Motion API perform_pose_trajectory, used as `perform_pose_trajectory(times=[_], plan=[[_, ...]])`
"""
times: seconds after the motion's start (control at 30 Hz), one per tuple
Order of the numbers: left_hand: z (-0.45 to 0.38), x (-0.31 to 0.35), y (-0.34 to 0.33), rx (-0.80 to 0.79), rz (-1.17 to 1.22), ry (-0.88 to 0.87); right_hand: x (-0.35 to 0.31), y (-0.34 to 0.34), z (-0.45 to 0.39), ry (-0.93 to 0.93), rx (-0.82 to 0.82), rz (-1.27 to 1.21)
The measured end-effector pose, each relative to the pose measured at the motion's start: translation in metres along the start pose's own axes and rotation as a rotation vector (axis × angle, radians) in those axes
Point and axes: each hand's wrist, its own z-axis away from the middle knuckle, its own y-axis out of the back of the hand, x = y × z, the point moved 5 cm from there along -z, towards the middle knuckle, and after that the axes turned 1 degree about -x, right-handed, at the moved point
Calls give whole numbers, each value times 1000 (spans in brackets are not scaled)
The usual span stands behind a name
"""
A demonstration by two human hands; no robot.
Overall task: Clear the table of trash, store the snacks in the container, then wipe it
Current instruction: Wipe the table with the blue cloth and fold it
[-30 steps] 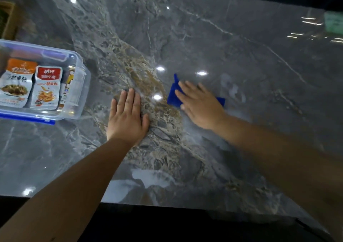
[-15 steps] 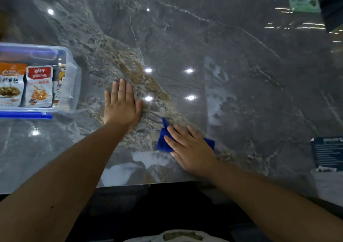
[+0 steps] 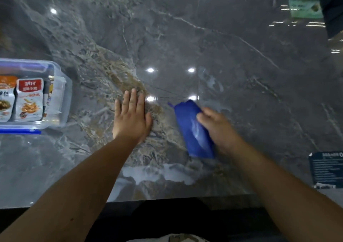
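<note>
**Marble Tabletop, a Blue Cloth and a Box of Snacks**

Grey marble veined with brown and white made up the table (image 3: 232,52), its polished face throwing back round ceiling lights. A person's left hand (image 3: 132,118) lay flat on the stone, palm down, fingers straight and close together, holding nothing. Just to its right, the right hand (image 3: 220,128) was closed around a bunched blue cloth (image 3: 194,130), fingers wrapped over its right side, the cloth standing up from the surface rather than lying spread; its far tip pointed away from the person. The picture was blurred there, and how much of the cloth touched the table could not be told.

At the left edge sat a clear plastic container (image 3: 61,100) with a blue clip along its near side, well apart from both hands. Inside lay snack packets (image 3: 29,100) side by side: one white with a red band carrying Chinese characters and a picture of orange strips, another with an orange top cut off by the frame. The characters were too soft to read with confidence.

Pale smears (image 3: 157,173) marked the stone near the front edge, between the two forearms. A dark printed card (image 3: 326,169) rested at the right edge, its small text illegible, and a green label (image 3: 305,8) showed at the far right corner.
</note>
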Motion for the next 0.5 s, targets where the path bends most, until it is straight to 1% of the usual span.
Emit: perform_pose_trajectory(times=[0.03,0.07,0.17,0.23,0.33,0.4,0.5], plan=[[-1,0,0,-2,-4,4,-14,12,-12,2,23,-83],[-1,-1,-1,-6,-10,9,-29,27,-28,26,48,-99],[-1,-1,-1,3,-14,15,-77,73,-88,138,140,36],[-1,-1,-1,6,-6,17,-101,98,-132,228,212,277],[-2,-1,-1,7,-12,20,-122,116,-190,344,265,746],[-2,-1,-2,1,-22,26,-123,112,-220,403,229,963],[-3,-2,-2,-3,-28,30,-106,93,-249,450,51,1240]])
